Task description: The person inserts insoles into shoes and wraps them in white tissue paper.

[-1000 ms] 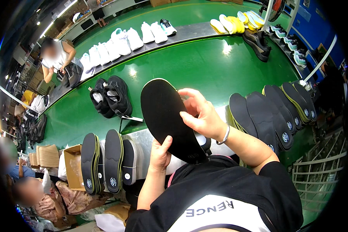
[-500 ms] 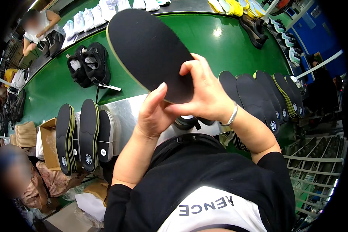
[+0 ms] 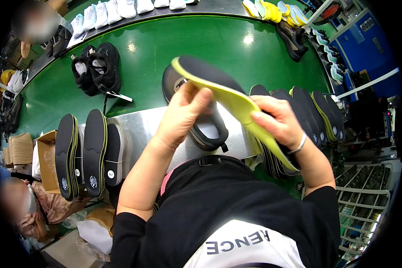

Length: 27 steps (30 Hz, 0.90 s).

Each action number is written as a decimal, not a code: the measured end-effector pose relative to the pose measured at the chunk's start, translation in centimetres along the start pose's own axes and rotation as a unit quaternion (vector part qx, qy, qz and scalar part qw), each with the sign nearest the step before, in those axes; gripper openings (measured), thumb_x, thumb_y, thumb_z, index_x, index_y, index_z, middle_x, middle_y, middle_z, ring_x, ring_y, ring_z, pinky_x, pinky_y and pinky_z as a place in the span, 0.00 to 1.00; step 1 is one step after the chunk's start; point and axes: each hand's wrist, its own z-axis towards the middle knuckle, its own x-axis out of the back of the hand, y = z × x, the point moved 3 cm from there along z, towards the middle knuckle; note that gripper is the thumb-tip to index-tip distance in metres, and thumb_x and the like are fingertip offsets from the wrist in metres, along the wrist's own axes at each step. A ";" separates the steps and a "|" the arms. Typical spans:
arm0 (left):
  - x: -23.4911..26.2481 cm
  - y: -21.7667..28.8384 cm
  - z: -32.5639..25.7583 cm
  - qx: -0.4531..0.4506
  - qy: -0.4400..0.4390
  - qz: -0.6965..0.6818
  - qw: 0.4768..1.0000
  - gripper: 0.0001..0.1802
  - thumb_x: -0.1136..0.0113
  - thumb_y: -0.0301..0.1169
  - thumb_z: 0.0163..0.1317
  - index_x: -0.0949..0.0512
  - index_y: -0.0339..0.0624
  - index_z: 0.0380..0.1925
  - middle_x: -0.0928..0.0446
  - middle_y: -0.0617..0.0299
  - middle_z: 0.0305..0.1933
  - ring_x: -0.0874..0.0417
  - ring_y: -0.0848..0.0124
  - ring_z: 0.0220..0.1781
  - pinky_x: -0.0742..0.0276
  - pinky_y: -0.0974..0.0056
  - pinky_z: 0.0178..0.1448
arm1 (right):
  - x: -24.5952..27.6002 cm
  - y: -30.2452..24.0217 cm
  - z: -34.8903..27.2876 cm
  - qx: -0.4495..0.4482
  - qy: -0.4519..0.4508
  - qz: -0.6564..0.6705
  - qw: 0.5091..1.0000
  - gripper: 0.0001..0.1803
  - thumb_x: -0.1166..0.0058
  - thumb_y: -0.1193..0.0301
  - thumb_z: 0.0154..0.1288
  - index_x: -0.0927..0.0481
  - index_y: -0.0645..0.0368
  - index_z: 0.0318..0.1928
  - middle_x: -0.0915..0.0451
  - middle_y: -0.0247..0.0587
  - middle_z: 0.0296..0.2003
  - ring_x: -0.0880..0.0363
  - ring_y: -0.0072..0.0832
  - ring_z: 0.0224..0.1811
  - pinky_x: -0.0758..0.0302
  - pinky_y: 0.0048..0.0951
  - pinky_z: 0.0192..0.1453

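Note:
A long insole [image 3: 230, 96], black on top with a yellow-green underside, is tilted in front of me with its yellow face toward me. My left hand [image 3: 183, 114] grips its near edge around the middle. My right hand [image 3: 277, 123] holds its right portion, fingers curled over the edge. Under the insole a black shoe [image 3: 205, 129] lies on the metal ledge [image 3: 138, 123] at the front of the green conveyor belt [image 3: 210, 40].
Black insoles stand in a row at the left [image 3: 87, 154] and another row at the right [image 3: 312, 114]. A pair of black shoes [image 3: 96, 67] sits on the belt. White shoes [image 3: 120, 9] and yellow insoles [image 3: 268, 9] line the far side. A person [image 3: 35, 22] works at the far left.
The insole has been turned over: its black face was toward me, now the yellow underside shows. Both hands shifted along it, and the black shoe beneath came into view.

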 end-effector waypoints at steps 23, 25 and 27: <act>5.1 -5.4 5.2 -0.069 0.120 0.527 0.839 0.12 0.48 0.33 0.54 0.26 0.39 0.36 0.24 0.49 0.32 0.23 0.54 0.37 0.29 0.60 0.40 | -8.4 3.8 3.7 -0.029 -0.273 -0.426 0.862 0.09 0.53 0.71 0.44 0.21 0.61 0.21 0.24 0.48 0.20 0.23 0.41 0.24 0.27 0.36 0.31; 5.9 -6.1 5.6 -0.091 0.126 0.485 0.860 0.12 0.48 0.34 0.53 0.25 0.39 0.35 0.24 0.49 0.30 0.23 0.55 0.35 0.29 0.60 0.40 | -10.2 5.8 5.1 -0.069 -0.221 -0.398 0.888 0.10 0.55 0.68 0.48 0.23 0.61 0.22 0.25 0.50 0.25 0.24 0.40 0.27 0.28 0.37 0.32; 5.7 -6.6 5.7 -0.075 0.132 0.484 0.862 0.12 0.48 0.34 0.53 0.25 0.39 0.35 0.24 0.49 0.30 0.23 0.54 0.35 0.29 0.60 0.39 | -12.0 8.4 5.3 -0.088 -0.183 -0.424 0.882 0.13 0.55 0.64 0.52 0.23 0.61 0.26 0.26 0.52 0.33 0.25 0.41 0.31 0.28 0.38 0.34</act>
